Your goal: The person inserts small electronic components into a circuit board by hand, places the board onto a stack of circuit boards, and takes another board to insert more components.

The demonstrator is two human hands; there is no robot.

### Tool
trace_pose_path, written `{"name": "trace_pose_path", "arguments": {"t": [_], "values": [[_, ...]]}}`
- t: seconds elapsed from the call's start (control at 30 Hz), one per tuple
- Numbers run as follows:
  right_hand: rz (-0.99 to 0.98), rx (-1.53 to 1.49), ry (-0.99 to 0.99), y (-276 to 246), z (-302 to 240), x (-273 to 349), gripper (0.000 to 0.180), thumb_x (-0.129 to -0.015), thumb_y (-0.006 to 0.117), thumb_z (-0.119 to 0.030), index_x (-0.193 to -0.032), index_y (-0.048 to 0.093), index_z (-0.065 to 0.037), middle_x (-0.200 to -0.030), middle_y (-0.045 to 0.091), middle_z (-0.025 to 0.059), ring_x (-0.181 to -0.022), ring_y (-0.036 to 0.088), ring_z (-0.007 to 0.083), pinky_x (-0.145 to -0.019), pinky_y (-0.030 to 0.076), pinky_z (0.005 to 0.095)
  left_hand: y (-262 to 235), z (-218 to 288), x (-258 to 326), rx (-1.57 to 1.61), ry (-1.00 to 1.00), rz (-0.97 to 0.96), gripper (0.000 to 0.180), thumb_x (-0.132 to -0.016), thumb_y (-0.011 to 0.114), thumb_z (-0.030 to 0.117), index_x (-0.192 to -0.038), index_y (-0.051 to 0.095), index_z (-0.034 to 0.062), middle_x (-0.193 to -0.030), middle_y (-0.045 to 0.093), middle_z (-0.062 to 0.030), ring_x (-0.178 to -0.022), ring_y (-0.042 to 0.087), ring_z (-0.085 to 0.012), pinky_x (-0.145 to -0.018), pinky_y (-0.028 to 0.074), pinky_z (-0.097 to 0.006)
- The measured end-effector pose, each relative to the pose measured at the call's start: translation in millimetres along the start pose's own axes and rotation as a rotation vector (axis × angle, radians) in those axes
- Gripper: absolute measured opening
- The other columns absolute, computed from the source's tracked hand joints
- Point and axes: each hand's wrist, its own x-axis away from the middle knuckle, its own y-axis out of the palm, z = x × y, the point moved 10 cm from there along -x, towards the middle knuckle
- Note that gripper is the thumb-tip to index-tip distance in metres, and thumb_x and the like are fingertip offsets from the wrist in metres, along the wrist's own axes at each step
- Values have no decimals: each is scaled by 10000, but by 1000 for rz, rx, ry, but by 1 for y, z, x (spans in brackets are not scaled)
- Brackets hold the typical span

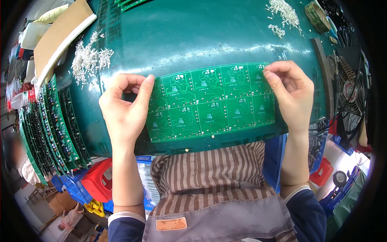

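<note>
A wide green printed circuit board panel, divided into several repeated units, lies between my two hands at the near side of the green work mat. My left hand pinches its left end near the far corner, thumb against the edge. At the far right corner, my right hand grips the panel between thumb and bent fingers. Small solder dots and pale printed marks cover the face toward me. Whether the panel touches the mat or hangs just above it, I cannot tell.
Piles of small clear parts lie at the far left and far right. Populated circuit boards stand in a row at left, below a brown cardboard piece. A fan is at right; red stools stand below.
</note>
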Motion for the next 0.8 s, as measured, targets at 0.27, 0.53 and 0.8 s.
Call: {"name": "trace_pose_path", "arguments": {"t": [0.27,0.53,0.8], "values": [[80,-21,-20,-2,7,4,87,-881,720,16,-968,711,25,-869,683,5,-694,526,28,-627,420,176,1,-2,-2,23,12,-41,140,-852,786,95,-831,707,-18,-740,635,-6,-683,517,-75,-661,426,-234],[78,1,-38,0,5,4,82,-877,722,13,-958,719,21,-859,679,3,-685,521,31,-618,415,179,2,-3,-1,29,27,-22,138,-855,784,98,-832,708,-15,-751,633,-3,-685,510,-74,-664,418,-232],[73,9,-30,0,5,3,83,-870,727,12,-952,718,20,-858,678,3,-691,526,33,-623,421,180,0,1,3,29,78,26,100,-852,776,50,-832,702,-15,-755,639,-11,-686,524,-75,-664,434,-226]]}}
